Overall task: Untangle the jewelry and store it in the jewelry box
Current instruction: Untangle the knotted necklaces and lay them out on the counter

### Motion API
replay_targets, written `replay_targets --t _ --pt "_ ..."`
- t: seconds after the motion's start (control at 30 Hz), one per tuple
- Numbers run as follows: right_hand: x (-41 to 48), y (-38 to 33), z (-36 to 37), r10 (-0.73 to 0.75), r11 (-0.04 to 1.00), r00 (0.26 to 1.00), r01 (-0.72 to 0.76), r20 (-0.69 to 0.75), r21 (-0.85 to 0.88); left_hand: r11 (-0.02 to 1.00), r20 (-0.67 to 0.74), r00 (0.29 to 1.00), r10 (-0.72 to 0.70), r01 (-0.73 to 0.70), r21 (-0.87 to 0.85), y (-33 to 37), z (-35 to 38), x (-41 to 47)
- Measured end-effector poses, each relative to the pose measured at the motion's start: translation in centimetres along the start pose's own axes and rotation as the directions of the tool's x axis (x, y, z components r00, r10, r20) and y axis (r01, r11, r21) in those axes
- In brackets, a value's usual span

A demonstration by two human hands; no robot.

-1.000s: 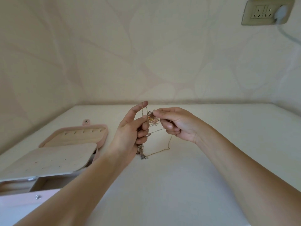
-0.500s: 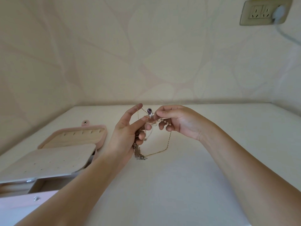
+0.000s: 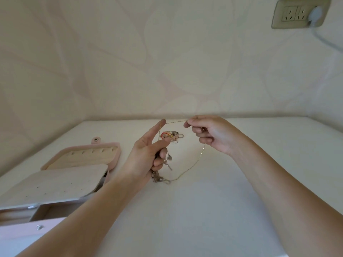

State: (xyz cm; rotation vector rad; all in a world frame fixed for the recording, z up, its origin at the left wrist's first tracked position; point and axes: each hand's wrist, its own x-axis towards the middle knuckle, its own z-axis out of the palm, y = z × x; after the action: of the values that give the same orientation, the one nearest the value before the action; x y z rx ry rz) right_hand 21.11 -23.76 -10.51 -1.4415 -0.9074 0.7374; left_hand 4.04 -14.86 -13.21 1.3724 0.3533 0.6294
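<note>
A thin gold chain [image 3: 193, 165] runs taut from my left forefinger tip to my right hand [image 3: 211, 134], which pinches it between thumb and forefinger. It then hangs in a loop down to the table. My left hand [image 3: 150, 153] holds a tangled bunch of chains and pendants [image 3: 161, 173] in its curled lower fingers, forefinger raised. A small heap of colourful rings and beads [image 3: 171, 135] lies on the table behind my hands. The pink jewelry box [image 3: 74, 169] lies open at the left, its beige panels showing.
My hands work over a white table [image 3: 204, 210] set in a corner of pale patterned walls. A wall socket [image 3: 298, 13] with a white plug and cable is at the upper right. The box's pink front edge with snaps [image 3: 39, 227] is at the lower left.
My hands have drawn apart, stretching the gold chain between them. The colourful heap of rings and beads, hidden behind them before, now shows on the table.
</note>
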Motion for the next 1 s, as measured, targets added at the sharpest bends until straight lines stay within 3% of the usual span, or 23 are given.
replay_targets --t 0.07,0.17,0.23,0.43,0.57,0.63,0.73,0.8,1.0 --pt "-0.1 0.0 -0.7 -0.054 0.976 0.998 0.044 -0.044 -0.214 0.993 0.007 0.999 0.031 -0.031 0.118 0.0 0.1 -0.1" --pt "-0.4 0.1 -2.2 -0.164 0.783 0.978 0.05 -0.127 -0.62 0.929 -0.024 0.995 0.097 -0.081 0.361 -0.3 0.3 -0.2" --pt "-0.6 0.1 -3.2 -0.163 0.717 0.975 0.014 -0.149 -0.696 0.886 -0.069 0.99 0.127 -0.082 0.456 -0.7 0.3 0.0" --pt "-1.0 -0.4 -3.8 -0.023 0.8 0.977 -0.11 -0.212 -0.59 0.789 -0.167 0.968 0.186 -0.046 0.613 -2.0 0.4 0.0" --pt "-0.9 -0.6 -4.5 0.108 0.826 0.96 -0.23 -0.257 -0.514 0.594 -0.064 0.961 0.269 -0.113 0.797 -2.7 0.3 -0.1" --pt "-1.4 -0.8 -5.2 0.214 0.824 0.947 -0.306 -0.238 -0.476 0.485 0.022 0.979 0.205 -0.121 0.866 -3.0 0.5 -0.3" --pt "-2.1 -0.9 -6.5 0.309 0.762 0.918 -0.395 -0.248 -0.513 0.203 0.176 0.984 -0.003 -0.172 0.964 -3.8 0.5 -0.4" --pt "-2.0 -0.6 -7.4 0.315 0.739 0.9 -0.433 -0.303 -0.516 0.08 0.177 0.978 -0.114 -0.168 0.982 -4.1 0.1 -0.5" --pt "-1.3 0.7 -10.8 0.225 0.68 0.801 -0.537 -0.555 -0.499 -0.022 0.027 0.975 -0.219 -0.033 0.999 -3.8 -1.1 -1.0"
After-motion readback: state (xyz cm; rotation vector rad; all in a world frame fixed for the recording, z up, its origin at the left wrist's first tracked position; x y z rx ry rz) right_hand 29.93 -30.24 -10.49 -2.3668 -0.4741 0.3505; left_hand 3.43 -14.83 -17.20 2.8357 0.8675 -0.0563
